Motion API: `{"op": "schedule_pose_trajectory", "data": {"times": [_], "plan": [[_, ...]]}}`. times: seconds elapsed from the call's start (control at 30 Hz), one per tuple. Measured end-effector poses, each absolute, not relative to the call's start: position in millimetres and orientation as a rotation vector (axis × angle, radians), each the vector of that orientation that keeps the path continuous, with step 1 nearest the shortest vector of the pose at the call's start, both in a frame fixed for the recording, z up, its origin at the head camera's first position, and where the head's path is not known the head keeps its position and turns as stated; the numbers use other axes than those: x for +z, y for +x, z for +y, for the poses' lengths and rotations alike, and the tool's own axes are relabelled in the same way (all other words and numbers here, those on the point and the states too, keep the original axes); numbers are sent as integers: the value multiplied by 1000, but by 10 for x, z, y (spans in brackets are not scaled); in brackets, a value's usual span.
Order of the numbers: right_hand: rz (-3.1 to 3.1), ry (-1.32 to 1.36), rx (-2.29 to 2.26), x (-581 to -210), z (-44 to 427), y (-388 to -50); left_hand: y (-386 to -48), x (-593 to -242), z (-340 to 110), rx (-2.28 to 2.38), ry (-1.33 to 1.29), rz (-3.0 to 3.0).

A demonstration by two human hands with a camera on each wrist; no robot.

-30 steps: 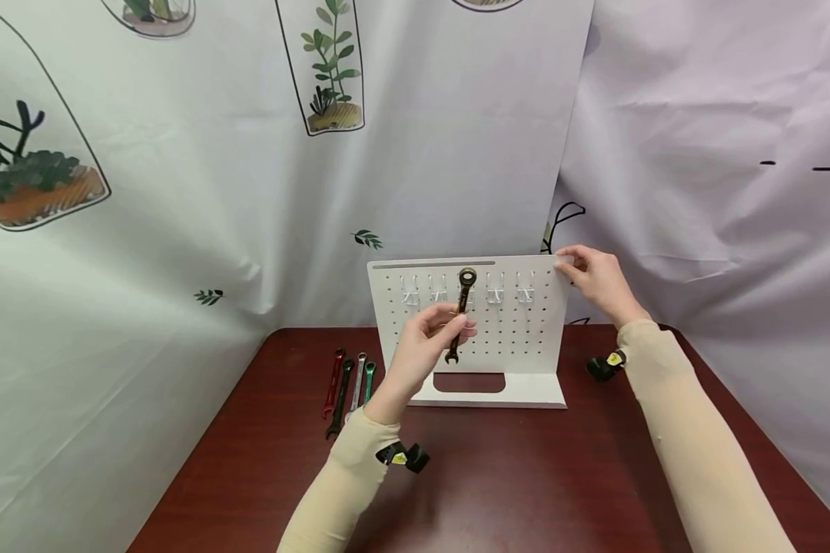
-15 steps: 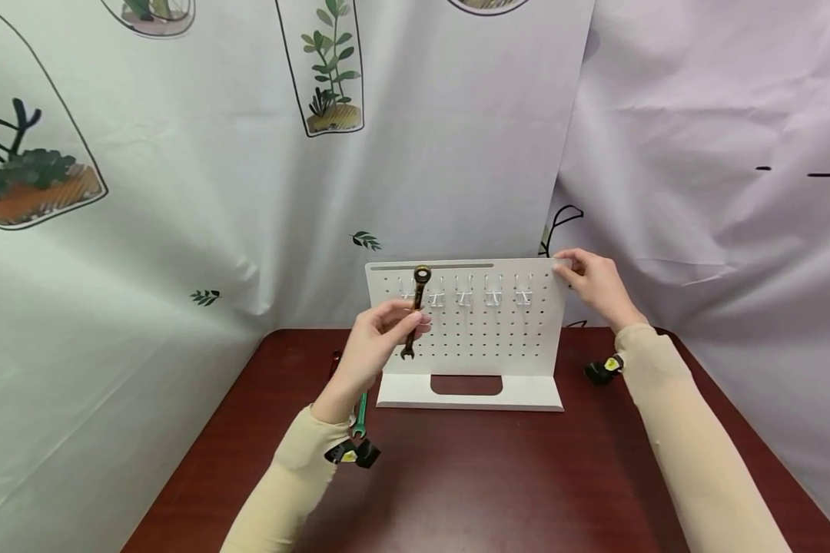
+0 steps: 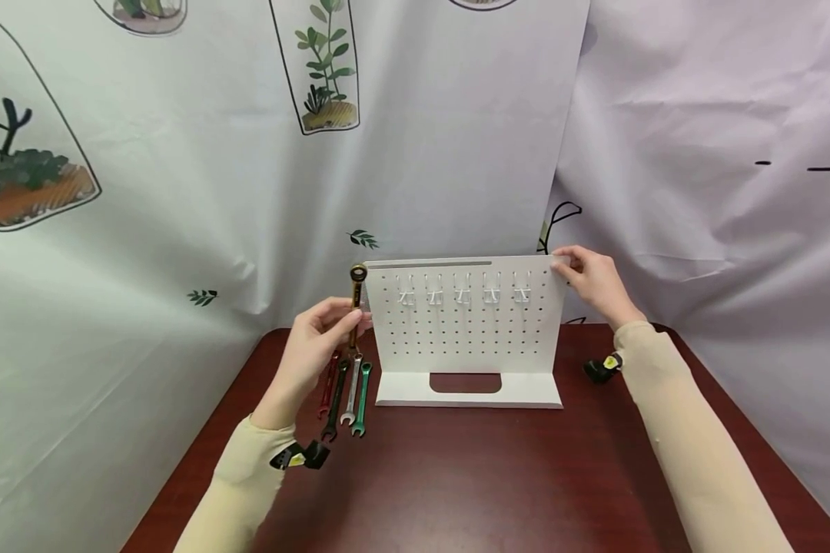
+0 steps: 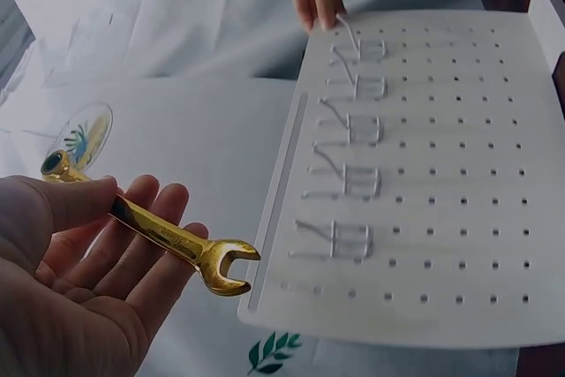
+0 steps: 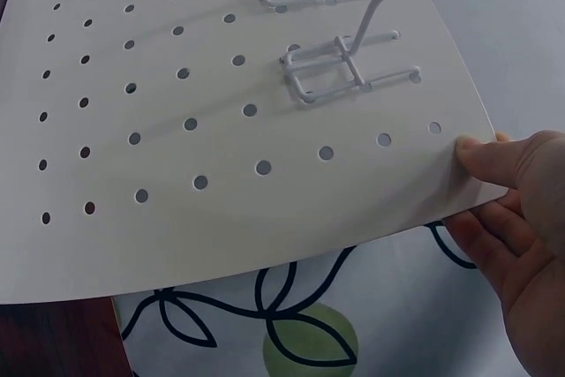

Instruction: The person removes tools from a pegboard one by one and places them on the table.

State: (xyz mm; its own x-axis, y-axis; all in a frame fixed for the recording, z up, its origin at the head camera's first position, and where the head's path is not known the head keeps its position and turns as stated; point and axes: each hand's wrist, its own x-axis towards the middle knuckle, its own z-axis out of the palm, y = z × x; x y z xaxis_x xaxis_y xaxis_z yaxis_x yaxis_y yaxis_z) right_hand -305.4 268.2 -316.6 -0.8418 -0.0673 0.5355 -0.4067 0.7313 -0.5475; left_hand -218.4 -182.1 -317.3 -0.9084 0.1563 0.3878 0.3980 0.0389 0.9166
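Note:
Between thumb and fingers my left hand (image 3: pixel 311 349) pinches a gold combination wrench (image 4: pixel 168 234). Its ring end points up and its open end down, just off the left edge of a white pegboard (image 3: pixel 466 330). The top right corner of that board is pinched by my right hand (image 3: pixel 598 284), thumb on the front as the right wrist view shows. A row of white wire hooks (image 3: pixel 463 296) runs along the board's upper part, with nothing hanging on them. Below the left hand lie a red wrench (image 3: pixel 328 388), a black wrench (image 3: pixel 335 403), a silver wrench (image 3: pixel 351 392) and a green wrench (image 3: pixel 363 399).
The pegboard stands upright on its white foot (image 3: pixel 394 390), which has a slot in it, on a dark red table (image 3: pixel 456 476). Behind and beside the table hangs a pale cloth (image 3: pixel 449 153) printed with plants.
My left hand has carried the gold wrench leftward, from in front of the hooks to beyond the board's left edge. The right hand has kept its place on the corner.

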Motion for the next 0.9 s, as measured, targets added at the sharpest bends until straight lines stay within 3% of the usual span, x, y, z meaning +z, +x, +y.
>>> {"op": "schedule_pose_trajectory", "data": {"times": [0.3, 0.9], "plan": [[-2441, 337, 928, -3167, 2675, -3051, -2150, -3192, -2170, -1855, -549, -2112], [-2442, 346, 921, -3180, 2669, -3063, -2129, -3442, -2604, -1582, -258, -2311]]}}
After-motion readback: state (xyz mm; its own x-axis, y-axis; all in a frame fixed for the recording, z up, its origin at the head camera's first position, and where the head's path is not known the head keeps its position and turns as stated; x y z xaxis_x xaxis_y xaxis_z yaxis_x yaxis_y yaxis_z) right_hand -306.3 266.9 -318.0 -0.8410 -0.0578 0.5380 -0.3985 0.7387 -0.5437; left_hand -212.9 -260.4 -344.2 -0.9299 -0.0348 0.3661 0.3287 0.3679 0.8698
